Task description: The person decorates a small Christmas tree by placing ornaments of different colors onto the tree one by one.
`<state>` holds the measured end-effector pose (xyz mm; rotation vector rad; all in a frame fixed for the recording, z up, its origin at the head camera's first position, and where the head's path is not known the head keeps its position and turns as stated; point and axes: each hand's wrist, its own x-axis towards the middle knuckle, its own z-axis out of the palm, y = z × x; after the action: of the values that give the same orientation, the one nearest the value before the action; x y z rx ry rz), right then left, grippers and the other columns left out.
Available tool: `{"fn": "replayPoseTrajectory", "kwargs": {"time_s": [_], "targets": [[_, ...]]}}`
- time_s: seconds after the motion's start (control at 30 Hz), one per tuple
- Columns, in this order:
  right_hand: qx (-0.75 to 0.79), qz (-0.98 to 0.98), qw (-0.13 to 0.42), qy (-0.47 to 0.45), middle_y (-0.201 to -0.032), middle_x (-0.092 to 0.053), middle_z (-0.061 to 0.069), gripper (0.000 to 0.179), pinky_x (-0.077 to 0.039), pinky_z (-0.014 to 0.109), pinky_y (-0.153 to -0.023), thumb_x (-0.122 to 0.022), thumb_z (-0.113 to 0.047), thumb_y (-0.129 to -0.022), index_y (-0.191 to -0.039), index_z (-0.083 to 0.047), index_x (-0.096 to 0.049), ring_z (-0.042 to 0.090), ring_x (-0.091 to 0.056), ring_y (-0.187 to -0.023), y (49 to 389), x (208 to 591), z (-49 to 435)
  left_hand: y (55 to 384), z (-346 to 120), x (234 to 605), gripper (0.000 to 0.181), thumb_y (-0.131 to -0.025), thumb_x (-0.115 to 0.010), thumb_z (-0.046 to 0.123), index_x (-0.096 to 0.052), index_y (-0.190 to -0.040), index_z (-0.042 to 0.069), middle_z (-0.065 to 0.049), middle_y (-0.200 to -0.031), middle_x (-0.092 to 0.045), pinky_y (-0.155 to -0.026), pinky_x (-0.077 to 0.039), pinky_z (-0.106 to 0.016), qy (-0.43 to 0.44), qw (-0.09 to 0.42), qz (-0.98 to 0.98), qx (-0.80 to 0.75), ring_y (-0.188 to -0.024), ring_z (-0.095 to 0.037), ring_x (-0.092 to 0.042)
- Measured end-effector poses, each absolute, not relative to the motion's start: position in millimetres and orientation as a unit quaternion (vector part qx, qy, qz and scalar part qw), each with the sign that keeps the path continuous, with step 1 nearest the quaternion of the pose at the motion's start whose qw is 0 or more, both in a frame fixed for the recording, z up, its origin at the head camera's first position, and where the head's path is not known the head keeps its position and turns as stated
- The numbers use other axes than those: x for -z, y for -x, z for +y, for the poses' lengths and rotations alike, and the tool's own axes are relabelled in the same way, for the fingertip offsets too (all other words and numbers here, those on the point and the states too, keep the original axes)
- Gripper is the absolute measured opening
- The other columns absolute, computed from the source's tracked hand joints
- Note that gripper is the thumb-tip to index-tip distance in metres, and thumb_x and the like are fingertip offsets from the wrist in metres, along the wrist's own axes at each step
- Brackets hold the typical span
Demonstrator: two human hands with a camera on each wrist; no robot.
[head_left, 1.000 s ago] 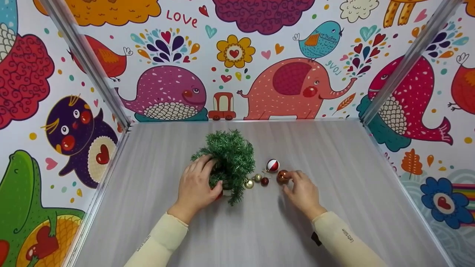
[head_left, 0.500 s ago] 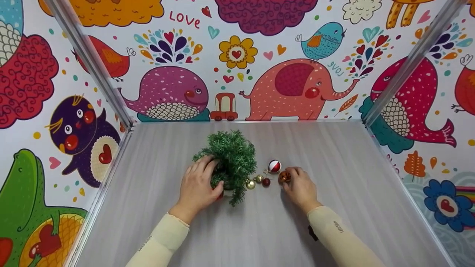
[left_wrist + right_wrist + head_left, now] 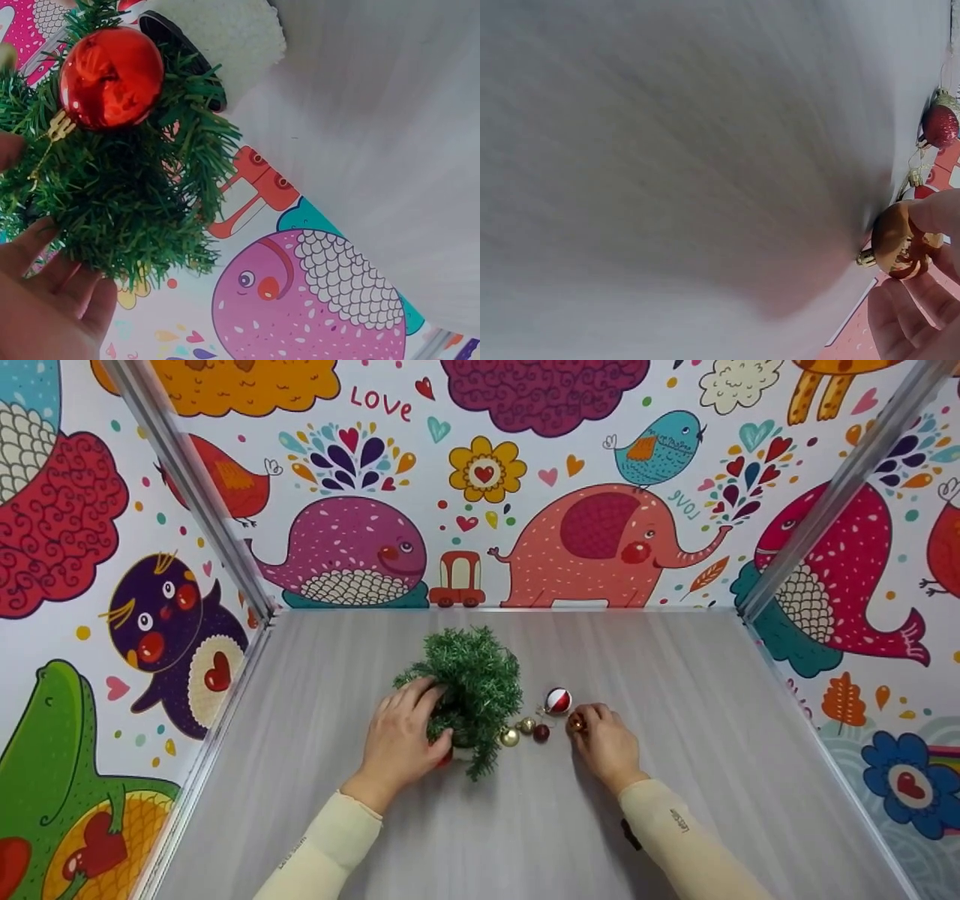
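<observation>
A small green artificial Christmas tree [image 3: 484, 667] stands on the grey table. My left hand [image 3: 401, 735] holds it from the left side, thumb and fingers around its branches. On the tree hangs a shiny red ball ornament [image 3: 112, 79], large in the left wrist view. Below the branches there, a white fluffy base [image 3: 244, 45] with a black band [image 3: 184, 56] shows. To the right of the tree, my right hand [image 3: 609, 742] pinches a copper-coloured ball ornament [image 3: 892, 236] between thumb and fingers, close to the tabletop. Its gold cap points away from the palm.
Between tree and right hand lie two small gold balls [image 3: 510, 736], a small dark red glitter ball [image 3: 541, 733] and a red-and-white ball [image 3: 559, 700]. Cartoon-printed walls [image 3: 480, 555] and metal posts [image 3: 199, 495] bound the grey table [image 3: 480, 840].
My right thumb and fingers have come together around the copper-coloured ball, which has turned in them. The left hand keeps its hold on the tree. The whole head view has shifted slightly.
</observation>
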<state>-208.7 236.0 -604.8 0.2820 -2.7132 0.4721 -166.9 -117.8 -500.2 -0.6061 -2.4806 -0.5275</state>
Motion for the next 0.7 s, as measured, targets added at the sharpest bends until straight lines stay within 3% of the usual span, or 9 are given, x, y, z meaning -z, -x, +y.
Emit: {"fn": "replayPoseTrajectory", "kwargs": {"time_s": [0.7], "targets": [[-0.177,-0.962,0.186,-0.098,-0.108,-0.065,0.005,0.028,-0.055,0.051,-0.07,-0.079,-0.015,-0.084,-0.109,-0.013,-0.068,0.031,-0.063,-0.094,207.2,607.6,235.2,168.7,-125.6,492.9,0.049,-0.081,-0.073,0.024,-0.065,-0.126,0.009,-0.011,-0.138,-0.055,-0.105,-0.039,-0.048,0.236,0.239,-0.922,0.193,-0.126,-0.031,-0.052]]}}
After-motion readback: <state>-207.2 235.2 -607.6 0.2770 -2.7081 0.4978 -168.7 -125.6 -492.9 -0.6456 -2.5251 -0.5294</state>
